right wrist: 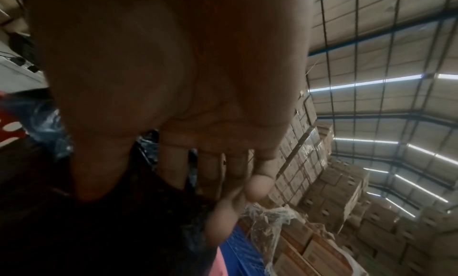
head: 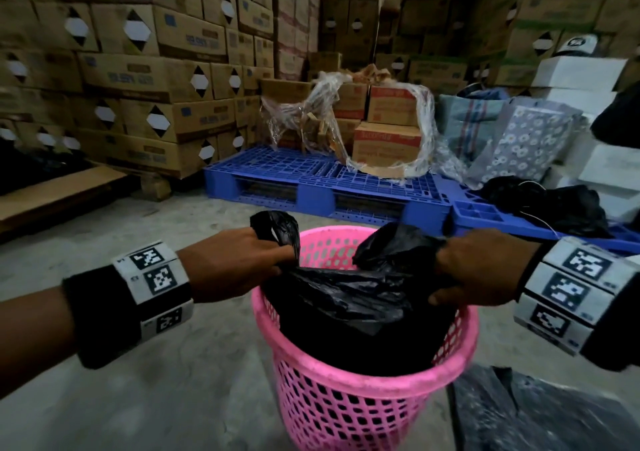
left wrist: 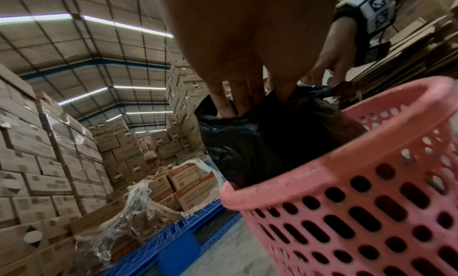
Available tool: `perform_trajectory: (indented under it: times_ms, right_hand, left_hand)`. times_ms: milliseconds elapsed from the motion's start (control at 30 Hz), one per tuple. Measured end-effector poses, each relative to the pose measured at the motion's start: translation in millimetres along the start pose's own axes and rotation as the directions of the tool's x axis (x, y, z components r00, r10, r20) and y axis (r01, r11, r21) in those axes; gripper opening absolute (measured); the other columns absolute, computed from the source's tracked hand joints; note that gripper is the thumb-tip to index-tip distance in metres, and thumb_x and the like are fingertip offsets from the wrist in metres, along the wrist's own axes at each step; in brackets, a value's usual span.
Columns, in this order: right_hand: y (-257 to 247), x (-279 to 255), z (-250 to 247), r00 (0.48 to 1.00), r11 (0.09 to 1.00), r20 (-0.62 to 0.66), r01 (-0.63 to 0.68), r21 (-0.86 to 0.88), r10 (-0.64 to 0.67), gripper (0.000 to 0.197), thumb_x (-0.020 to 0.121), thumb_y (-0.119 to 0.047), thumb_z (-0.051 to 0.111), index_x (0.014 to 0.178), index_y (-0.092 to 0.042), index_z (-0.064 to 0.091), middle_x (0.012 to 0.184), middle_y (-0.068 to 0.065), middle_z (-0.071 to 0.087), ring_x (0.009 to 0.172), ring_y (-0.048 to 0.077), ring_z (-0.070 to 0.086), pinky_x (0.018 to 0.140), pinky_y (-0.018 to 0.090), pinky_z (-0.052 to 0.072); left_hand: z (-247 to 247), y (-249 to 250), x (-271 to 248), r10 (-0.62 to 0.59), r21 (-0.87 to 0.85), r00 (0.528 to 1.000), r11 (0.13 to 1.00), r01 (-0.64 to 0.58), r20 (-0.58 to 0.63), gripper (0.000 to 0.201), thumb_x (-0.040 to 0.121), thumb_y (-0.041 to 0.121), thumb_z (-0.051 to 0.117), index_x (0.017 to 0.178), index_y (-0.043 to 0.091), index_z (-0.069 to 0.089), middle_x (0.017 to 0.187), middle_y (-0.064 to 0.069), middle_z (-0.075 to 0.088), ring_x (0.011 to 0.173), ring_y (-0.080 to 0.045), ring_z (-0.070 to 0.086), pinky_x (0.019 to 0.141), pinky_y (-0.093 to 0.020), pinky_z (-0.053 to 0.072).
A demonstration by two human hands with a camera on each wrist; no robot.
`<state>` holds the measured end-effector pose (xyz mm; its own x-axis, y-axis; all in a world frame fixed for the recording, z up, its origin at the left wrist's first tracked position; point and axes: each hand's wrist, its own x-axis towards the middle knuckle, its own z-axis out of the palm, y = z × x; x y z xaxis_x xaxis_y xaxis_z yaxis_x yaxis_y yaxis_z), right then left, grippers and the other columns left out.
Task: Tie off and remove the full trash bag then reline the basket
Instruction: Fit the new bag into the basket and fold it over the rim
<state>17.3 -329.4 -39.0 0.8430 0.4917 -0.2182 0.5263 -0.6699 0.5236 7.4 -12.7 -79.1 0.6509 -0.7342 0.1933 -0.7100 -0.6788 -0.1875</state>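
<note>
A pink perforated basket point(head: 363, 391) stands on the concrete floor in front of me, holding a full black trash bag point(head: 349, 315). My left hand point(head: 239, 263) grips one bunched flap of the bag at the basket's left rim; the flap's end sticks up behind my knuckles. My right hand point(head: 478, 270) grips the other flap at the right rim. The film is pulled taut between them across the bag's top. In the left wrist view my left hand's fingers point(left wrist: 247, 96) dig into the black bag point(left wrist: 260, 143) above the basket rim point(left wrist: 322, 172). The right wrist view shows the right hand point(right wrist: 173, 172) over dark film.
A blue plastic pallet point(head: 311, 180) with shrink-wrapped cartons point(head: 384, 128) lies just behind the basket. Stacked cardboard boxes point(head: 138, 69) wall the left and back. Black plastic sheeting point(head: 540, 412) lies on the floor at lower right; more black bags point(head: 561, 204) sit on a second pallet at right.
</note>
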Motion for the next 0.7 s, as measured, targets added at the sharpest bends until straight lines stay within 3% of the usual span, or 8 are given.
perform_trajectory:
  times_ms: [100,200,267,333,400,467,567,700]
  right_hand:
    - [8,-6,3,0.999,0.969,0.018,-0.048,0.241,0.045,0.051,0.084,-0.061,0.046,0.086,-0.013,0.064,0.083,0.009,0.064,0.074,0.025,0.062,0.060,0.033,0.044]
    - [15,-18,3,0.996,0.797,0.078,-0.089,0.598,0.053,0.056,0.084,-0.055,0.050,0.073,-0.002,0.064,0.064,0.019,0.060,0.049,0.019,0.057,0.050,0.027,0.045]
    - [13,-27,5,0.997,0.801,0.010,-0.069,0.595,0.078,0.058,0.084,-0.054,0.044,0.057,-0.004,0.054,0.050,0.010,0.047,0.039,0.016,0.046,0.044,0.022,0.038]
    - [7,-35,9,0.989,0.846,-0.082,-0.061,0.530,0.123,0.054,0.089,-0.046,0.043,0.048,-0.012,0.043,0.041,0.004,0.041,0.035,0.016,0.038,0.045,0.029,0.037]
    - [5,-41,14,0.983,0.806,-0.060,-0.106,0.582,0.172,0.049,0.092,-0.034,0.047,0.047,-0.015,0.048,0.031,0.003,0.046,0.030,0.012,0.044,0.048,0.035,0.047]
    - [5,-50,20,0.980,0.737,-0.014,-0.141,0.661,0.200,0.047,0.089,-0.033,0.053,0.049,-0.008,0.059,0.029,0.004,0.052,0.027,0.011,0.050,0.046,0.030,0.050]
    - [-2,-60,32,0.977,0.723,-0.016,-0.148,0.675,0.214,0.040,0.081,-0.035,0.065,0.047,-0.012,0.063,0.029,-0.002,0.056,0.029,0.007,0.055,0.048,0.026,0.050]
    - [-23,-65,51,0.969,0.717,0.028,-0.202,0.667,0.247,0.032,0.074,-0.035,0.074,0.048,-0.018,0.064,0.035,-0.004,0.059,0.032,-0.003,0.054,0.043,0.019,0.043]
  left_hand:
    - [7,1,-8,0.037,0.109,0.999,0.993,-0.034,-0.030,0.016,0.083,0.031,0.035,0.091,0.024,0.046,0.084,0.000,0.070,0.067,-0.027,0.060,0.059,-0.027,0.042]
    - [11,6,-23,0.064,-0.022,0.997,0.998,-0.065,-0.031,0.018,0.091,0.038,0.032,0.089,0.025,0.044,0.084,-0.001,0.067,0.070,-0.028,0.056,0.067,-0.025,0.030]
    - [12,10,-31,0.073,-0.109,0.996,0.991,-0.079,-0.059,0.031,0.094,0.042,0.024,0.092,0.023,0.049,0.086,-0.002,0.067,0.076,-0.021,0.050,0.070,-0.023,0.032]
    - [12,16,-35,0.071,-0.163,0.996,0.983,-0.080,-0.060,0.031,0.094,0.038,0.030,0.092,0.018,0.054,0.086,-0.004,0.066,0.078,-0.018,0.047,0.071,-0.024,0.038]
    - [14,22,-40,0.083,-0.197,0.994,0.976,-0.094,-0.065,0.028,0.093,0.034,0.035,0.093,0.017,0.057,0.087,-0.003,0.065,0.080,-0.017,0.050,0.073,-0.028,0.041]
    - [11,25,-47,0.052,-0.297,0.997,0.953,-0.065,-0.052,0.027,0.094,0.038,0.035,0.095,0.021,0.056,0.089,0.002,0.062,0.083,-0.014,0.051,0.073,-0.023,0.042]
    - [14,29,-57,0.061,-0.356,0.997,0.932,-0.071,-0.040,0.023,0.094,0.036,0.038,0.097,0.022,0.057,0.093,0.003,0.062,0.085,-0.013,0.053,0.074,-0.018,0.042]
    - [40,42,-66,0.116,-0.266,0.993,0.958,-0.105,0.025,0.027,0.096,0.032,0.036,0.099,0.017,0.057,0.095,-0.004,0.063,0.086,-0.024,0.060,0.069,-0.034,0.049]
